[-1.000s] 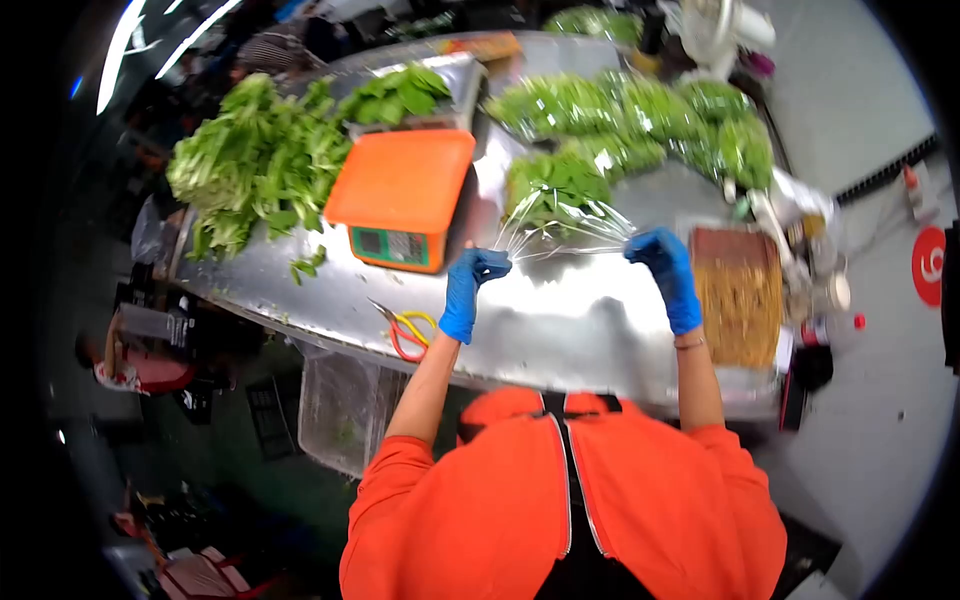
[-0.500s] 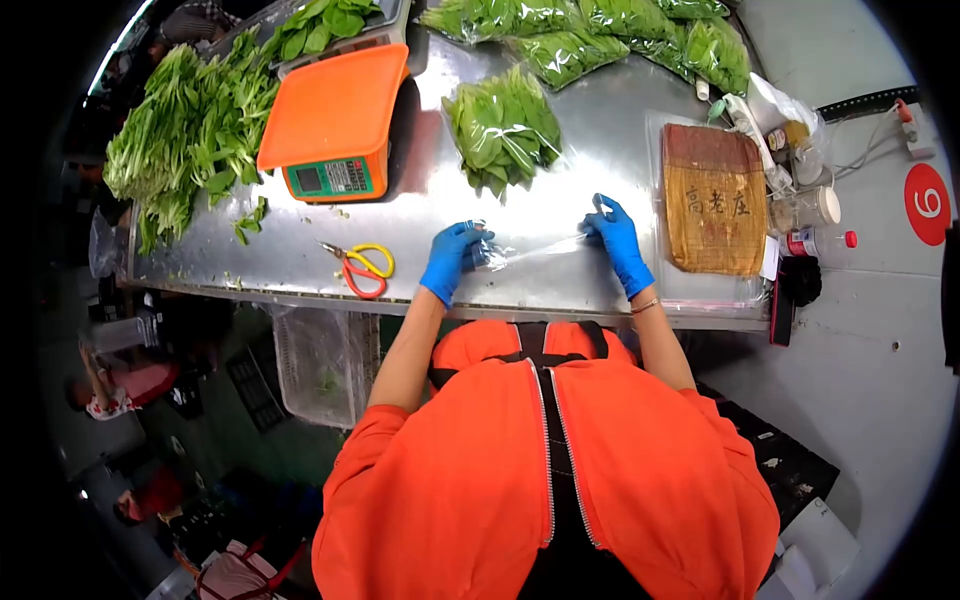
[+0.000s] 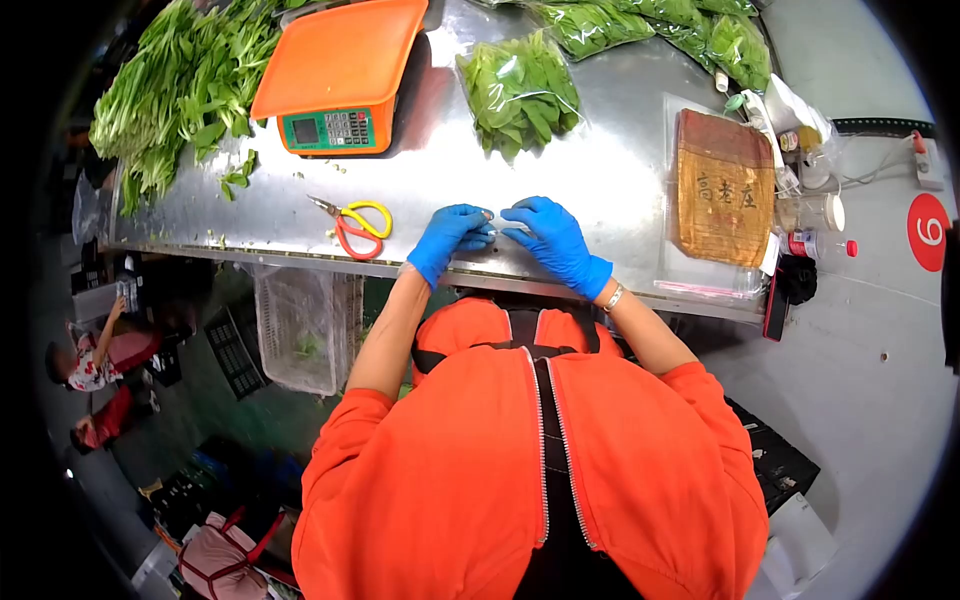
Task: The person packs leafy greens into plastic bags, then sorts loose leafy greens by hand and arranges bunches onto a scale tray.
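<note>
In the head view, the bag of green leaves (image 3: 518,95) lay on the shiny metal worktop (image 3: 625,135), just past the person's two hands. It was a little way off from the fingers (image 3: 467,213), and no finger touched it. The bag was clear, so the leaves showed through. They were bright green and packed close together, with some tips pointing back at the person. White spots of light shone on the plastic.

The left hand (image 3: 440,242) and the right hand (image 3: 555,243) both had blue gloves on. They were close together near the front edge of the worktop, with their fingertips almost meeting. The left fingers were curled in. The right fingers were bent, with a small gap by the thumb. Something tiny and pale showed between the hands, but it was too small to tell what it was, or if the fingers had hold of it.

The scissors (image 3: 341,211), with one red handle and one yellow handle, lay to the left of the left hand. Past them stood the orange scale (image 3: 335,65), with a big pile of loose greens (image 3: 180,85) on its left side. To the right of the right hand lay a brown cloth (image 3: 725,190) with black writing.
</note>
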### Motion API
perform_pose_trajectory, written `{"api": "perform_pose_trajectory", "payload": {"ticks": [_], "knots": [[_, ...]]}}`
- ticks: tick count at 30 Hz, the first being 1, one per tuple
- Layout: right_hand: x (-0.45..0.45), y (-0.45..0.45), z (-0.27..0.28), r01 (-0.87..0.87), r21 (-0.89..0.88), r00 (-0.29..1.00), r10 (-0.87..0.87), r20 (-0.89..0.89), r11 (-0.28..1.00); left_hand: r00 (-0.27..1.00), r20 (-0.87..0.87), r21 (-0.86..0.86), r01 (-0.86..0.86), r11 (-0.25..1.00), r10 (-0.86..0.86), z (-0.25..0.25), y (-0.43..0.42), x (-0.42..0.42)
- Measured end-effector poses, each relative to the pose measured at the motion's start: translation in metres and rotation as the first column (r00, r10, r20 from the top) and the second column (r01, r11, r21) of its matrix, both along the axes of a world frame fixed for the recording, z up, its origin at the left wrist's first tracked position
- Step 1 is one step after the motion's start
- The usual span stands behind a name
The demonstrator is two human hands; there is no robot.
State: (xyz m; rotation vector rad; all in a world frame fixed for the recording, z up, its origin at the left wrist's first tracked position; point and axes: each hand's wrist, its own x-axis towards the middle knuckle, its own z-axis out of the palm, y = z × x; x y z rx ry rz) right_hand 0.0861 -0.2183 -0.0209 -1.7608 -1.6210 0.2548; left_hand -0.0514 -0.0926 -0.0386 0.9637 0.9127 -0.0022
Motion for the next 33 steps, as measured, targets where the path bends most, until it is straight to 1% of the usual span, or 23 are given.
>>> {"api": "perform_pose_trajectory", "payload": {"ticks": [3,4,6,7,9,10,11,12,13,15,16,17,18,19,21,22,23,25,26,28,30,32,33], "knots": [[-0.008,0.005,-0.005,-0.063,-0.033,0.998,0.063,-0.007,0.997,1.000,0.002,-0.011,-0.009,1.000,0.009,0.001,-0.001,0.000],[-0.010,0.007,-0.006,-0.066,-0.035,0.998,0.066,-0.006,0.997,1.000,0.008,0.012,-0.018,1.000,0.018,0.001,-0.001,-0.001],[-0.014,0.011,-0.008,-0.071,0.005,0.996,0.070,0.056,0.997,0.999,0.016,0.034,-0.029,0.999,0.029,-0.001,-0.001,-0.001],[-0.015,0.013,-0.009,-0.072,0.003,0.996,0.072,0.057,0.997,0.999,0.031,0.046,-0.041,0.998,0.039,-0.004,-0.001,-0.001],[-0.018,0.017,-0.012,-0.072,-0.035,0.989,0.076,0.127,0.997,0.998,0.047,0.055,-0.051,0.997,0.049,-0.007,-0.001,0.000],[-0.019,0.020,-0.013,-0.072,-0.038,0.989,0.076,0.128,0.997,0.997,0.038,0.101,-0.075,0.992,0.072,-0.006,-0.002,0.001],[-0.019,0.022,-0.014,-0.087,-0.113,0.984,0.104,0.147,0.990,0.995,0.032,0.148,-0.099,0.984,0.095,-0.005,-0.002,0.003],[-0.019,0.025,-0.011,-0.101,-0.188,0.977,0.133,0.165,0.977,0.995,0.035,0.147,-0.099,0.984,0.095,-0.003,-0.002,0.005],[-0.017,0.023,-0.006,-0.099,-0.189,0.977,0.131,0.168,0.977,0.996,0.020,0.161,-0.093,0.983,0.091,0.001,-0.003,0.006],[-0.010,0.008,0.007,-0.206,-0.232,0.979,0.200,-0.047,0.951,0.996,0.005,0.169,-0.084,0.982,0.085,0.001,-0.004,0.005],[-0.006,-0.014,0.008,-0.202,-0.234,0.979,0.198,-0.044,0.951,0.994,0.029,0.150,-0.112,0.982,0.108,-0.001,-0.003,0.003],[-0.001,-0.043,0.009,-0.151,-0.293,0.980,0.104,-0.169,0.944,0.990,0.055,0.133,-0.137,0.982,0.131,-0.003,0.000,0.003],[0.002,-0.052,0.017,-0.111,-0.358,0.959,0.005,-0.285,0.927,0.994,0.037,0.128,-0.108,0.986,0.104,-0.004,0.001,0.003],[0.005,-0.050,0.020,-0.110,-0.361,0.961,0.005,-0.278,0.926,0.993,0.044,0.124,-0.111,0.986,0.106,-0.005,0.002,0.006],[0.003,-0.052,0.032,0.085,-0.320,0.937,-0.185,-0.297,0.943,0.997,0.062,0.117,-0.049,0.992,0.042,-0.005,-0.007,0.005],[0.003,-0.038,0.032,0.074,-0.179,0.956,-0.121,-0.266,0.981,0.998,0.063,0.088,-0.025,0.996,0.019,0.001,-0.006,0.006],[-0.001,-0.022,0.036,0.062,-0.163,0.961,-0.103,-0.258,0.985,0.997,0.072,0.093,-0.027,0.995,0.021,0.003,-0.006,0.008],[-0.007,0.001,0.023,-0.013,-0.111,0.972,-0.013,-0.235,0.994,0.993,0.102,0.081,-0.065,0.995,0.057,0.006,-0.006,0.008],[-0.010,0.007,0.015,-0.018,-0.105,0.973,-0.007,-0.231,0.994,0.991,0.115,0.103,-0.080,0.991,0.068,0.000,-0.005,0.008],[-0.013,0.015,0.005,-0.056,-0.131,0.998,0.051,-0.036,0.990,0.990,0.118,0.128,-0.093,0.987,0.078,-0.004,-0.004,0.008],[-0.014,0.017,0.001,-0.048,-0.136,0.999,0.047,-0.015,0.990,0.990,0.115,0.149,-0.099,0.984,0.082,-0.003,-0.005,0.008],[-0.014,0.022,0.001,-0.039,-0.140,0.999,0.040,0.005,0.989,0.993,0.072,0.230,-0.111,0.967,0.097,0.004,-0.006,0.009],[-0.013,0.026,0.003,-0.086,-0.141,0.996,0.082,-0.029,0.986,0.993,0.073,0.229,-0.112,0.967,0.098,0.003,-0.003,0.009]]}}
